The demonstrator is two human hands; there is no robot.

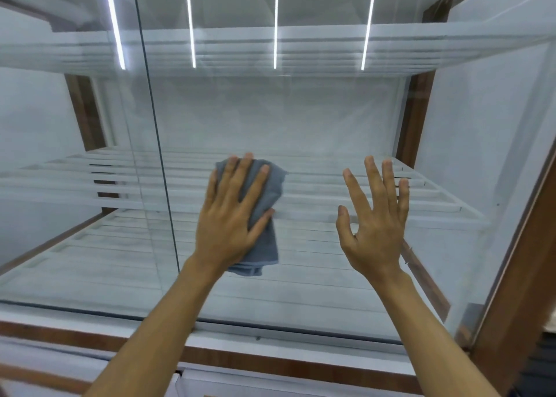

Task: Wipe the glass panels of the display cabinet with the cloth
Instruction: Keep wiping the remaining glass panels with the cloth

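A glass panel (pixel 301 111) of the display cabinet fills the view in front of me. My left hand (pixel 231 213) lies flat with straight, spread fingers, pressing a grey-blue cloth (pixel 267 231) against the glass near the middle. Part of the cloth hangs below my palm. My right hand (pixel 373 216) is held up to the right of the cloth, fingers spread and straight, holding nothing; whether it touches the glass I cannot tell.
A vertical seam (pixel 156 144) divides this panel from a second glass panel (pixel 75 126) on the left. White slatted shelves (pixel 331 210) sit behind the glass. A brown wooden frame (pixel 517 291) runs down the right side, and a white sill (pixel 270 341) runs along the bottom.
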